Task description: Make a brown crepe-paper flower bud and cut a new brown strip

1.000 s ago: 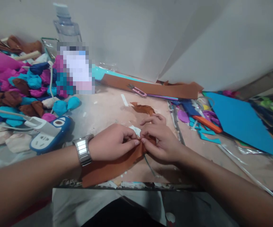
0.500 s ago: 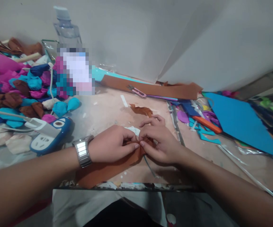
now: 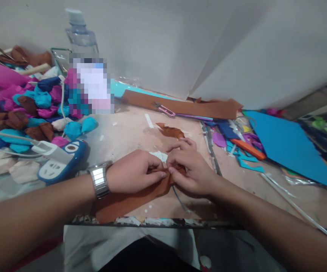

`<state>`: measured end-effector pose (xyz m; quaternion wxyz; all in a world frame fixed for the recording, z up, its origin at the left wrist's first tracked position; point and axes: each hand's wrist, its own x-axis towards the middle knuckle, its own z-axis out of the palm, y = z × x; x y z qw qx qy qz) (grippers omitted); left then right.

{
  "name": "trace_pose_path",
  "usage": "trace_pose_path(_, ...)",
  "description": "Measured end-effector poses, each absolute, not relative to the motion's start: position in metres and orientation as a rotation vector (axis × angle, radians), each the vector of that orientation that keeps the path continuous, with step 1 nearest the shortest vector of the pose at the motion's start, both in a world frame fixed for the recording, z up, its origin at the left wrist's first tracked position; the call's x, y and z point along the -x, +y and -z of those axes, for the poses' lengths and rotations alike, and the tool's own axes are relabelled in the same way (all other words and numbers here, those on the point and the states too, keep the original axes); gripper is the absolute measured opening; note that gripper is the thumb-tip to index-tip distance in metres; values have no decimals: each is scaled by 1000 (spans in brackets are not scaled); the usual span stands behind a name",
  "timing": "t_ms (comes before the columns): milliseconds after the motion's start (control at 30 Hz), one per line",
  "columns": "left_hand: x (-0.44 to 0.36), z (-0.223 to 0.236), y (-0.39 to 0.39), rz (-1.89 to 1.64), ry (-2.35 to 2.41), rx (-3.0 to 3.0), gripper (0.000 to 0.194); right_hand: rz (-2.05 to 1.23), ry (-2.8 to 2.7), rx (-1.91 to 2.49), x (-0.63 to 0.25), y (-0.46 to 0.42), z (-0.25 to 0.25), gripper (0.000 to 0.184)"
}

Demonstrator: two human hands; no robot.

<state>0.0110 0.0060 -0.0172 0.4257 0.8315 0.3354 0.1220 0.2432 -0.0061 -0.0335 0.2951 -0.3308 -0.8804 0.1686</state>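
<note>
Both of my hands meet over the front middle of the table, pinching a strip of brown crepe-like paper [image 3: 126, 204]. My left hand [image 3: 137, 172], below a metal wristwatch, grips its upper end between thumb and curled fingers. Close against it, my right hand [image 3: 190, 166] pinches the same paper with thumb and forefinger, its other fingers bent above. The strip's long part slants down to the left, under my left wrist. From beneath the paper a thin dark wire [image 3: 179, 199] runs towards the table's front edge. A torn brown scrap [image 3: 170, 131] lies just beyond my fingers.
Pink-handled snips [image 3: 165, 109] rest on a long brown sheet [image 3: 197, 107] along the wall. At left are crumpled paper bundles [image 3: 42, 99], a blue power socket [image 3: 58, 162] and a clear bottle [image 3: 82, 37]. An orange cutter [image 3: 248, 149] and blue sheet [image 3: 290, 149] lie right.
My hands stay almost in place, still pinching the brown paper. My left thumb and right thumb tips have moved slightly apart along it.
</note>
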Motion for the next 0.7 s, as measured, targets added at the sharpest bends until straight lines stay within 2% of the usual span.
trace_pose_path(400,-11,18,12,-215,817,-1980,40,-412,-2351,879,-246,-5,32,6)
trace_pose_path(700,-6,15,16,-100,741,-1780,32,-416,-2370,856,-247,-5,32,6)
